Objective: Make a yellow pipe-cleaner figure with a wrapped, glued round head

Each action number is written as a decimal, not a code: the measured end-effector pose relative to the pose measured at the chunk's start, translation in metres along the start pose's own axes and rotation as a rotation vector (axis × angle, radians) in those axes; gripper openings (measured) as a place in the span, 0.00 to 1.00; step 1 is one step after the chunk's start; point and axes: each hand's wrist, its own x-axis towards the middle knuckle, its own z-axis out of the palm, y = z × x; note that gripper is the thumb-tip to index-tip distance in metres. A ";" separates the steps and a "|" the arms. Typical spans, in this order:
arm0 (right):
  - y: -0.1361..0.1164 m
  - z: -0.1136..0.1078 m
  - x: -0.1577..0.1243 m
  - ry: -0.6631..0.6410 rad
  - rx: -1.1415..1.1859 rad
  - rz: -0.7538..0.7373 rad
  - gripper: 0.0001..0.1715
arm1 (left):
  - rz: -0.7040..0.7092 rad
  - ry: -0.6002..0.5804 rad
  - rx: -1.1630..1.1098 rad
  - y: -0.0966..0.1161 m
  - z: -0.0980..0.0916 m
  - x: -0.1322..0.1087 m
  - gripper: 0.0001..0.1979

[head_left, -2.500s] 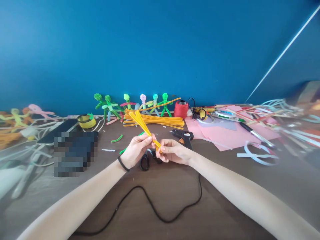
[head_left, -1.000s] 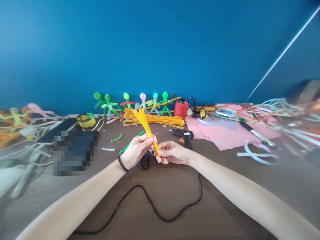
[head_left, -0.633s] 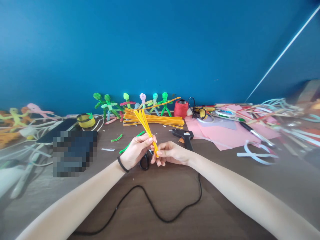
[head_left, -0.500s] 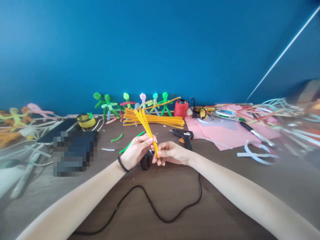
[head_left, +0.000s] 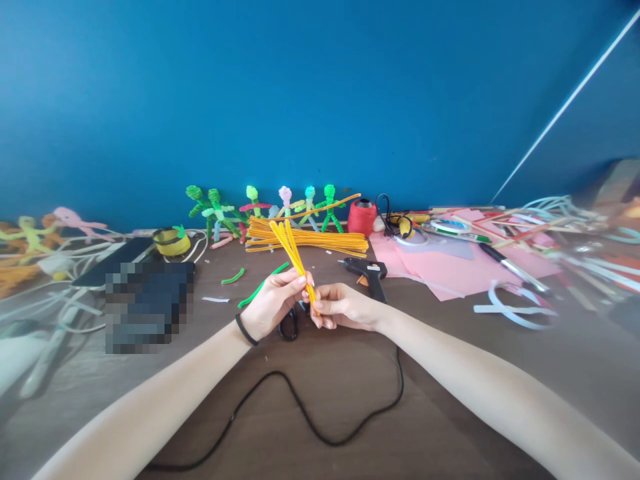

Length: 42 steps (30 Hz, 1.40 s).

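Observation:
A small bundle of yellow-orange pipe cleaners (head_left: pixel 291 248) stands tilted up and to the left above the brown table (head_left: pixel 350 387). My left hand (head_left: pixel 273 303) is closed round the bundle a little above its lower end. My right hand (head_left: pixel 341 307) pinches that lower end between thumb and fingers. Both hands meet in the middle of the view. Black scissors (head_left: pixel 289 327) lie on the table just under my hands, partly hidden by them.
A pile of orange pipe cleaners (head_left: pixel 313 241) lies behind my hands, with several pipe-cleaner figures (head_left: pixel 260 208) along the blue wall. A black glue gun (head_left: pixel 367 272) lies to the right, its cord (head_left: pixel 320 427) looping near me. Pink paper (head_left: pixel 450 267), a red spool (head_left: pixel 362 217) and white strips lie right.
The bundle has swung slightly more upright, and my right hand has slid a little left along its lower end. My left hand has kept its hold.

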 end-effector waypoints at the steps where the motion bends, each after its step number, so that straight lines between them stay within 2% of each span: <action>1: 0.000 0.000 0.000 0.002 -0.006 -0.002 0.11 | 0.000 -0.003 0.002 -0.001 -0.001 0.000 0.05; 9: -0.002 0.004 -0.001 0.010 0.030 -0.007 0.12 | -0.008 -0.013 -0.012 -0.001 -0.001 0.002 0.06; 14: -0.006 0.010 0.000 0.115 0.058 -0.006 0.15 | -0.032 0.007 0.047 -0.002 -0.001 0.001 0.11; 18: -0.003 0.013 0.002 0.172 0.062 -0.057 0.14 | -0.035 0.037 0.125 -0.004 -0.001 0.001 0.15; 20: 0.001 0.014 0.004 0.221 0.012 -0.099 0.12 | -0.016 0.081 0.168 -0.005 -0.002 0.002 0.15; 25: 0.008 0.017 0.006 0.444 -0.183 -0.206 0.12 | 0.065 0.252 0.280 -0.007 -0.004 0.003 0.13; 28: 0.007 0.019 0.007 0.510 -0.219 -0.255 0.14 | 0.078 0.313 0.346 -0.005 -0.002 0.002 0.14; 31: 0.006 0.019 0.007 0.512 -0.241 -0.269 0.12 | 0.079 0.335 0.395 -0.005 0.000 0.001 0.14; 37: 0.006 0.016 0.008 0.537 -0.198 -0.260 0.10 | 0.048 0.279 0.379 -0.006 0.000 0.001 0.16; 42: 0.004 0.017 0.006 0.484 -0.255 -0.261 0.10 | 0.090 0.303 0.501 -0.004 0.003 0.001 0.15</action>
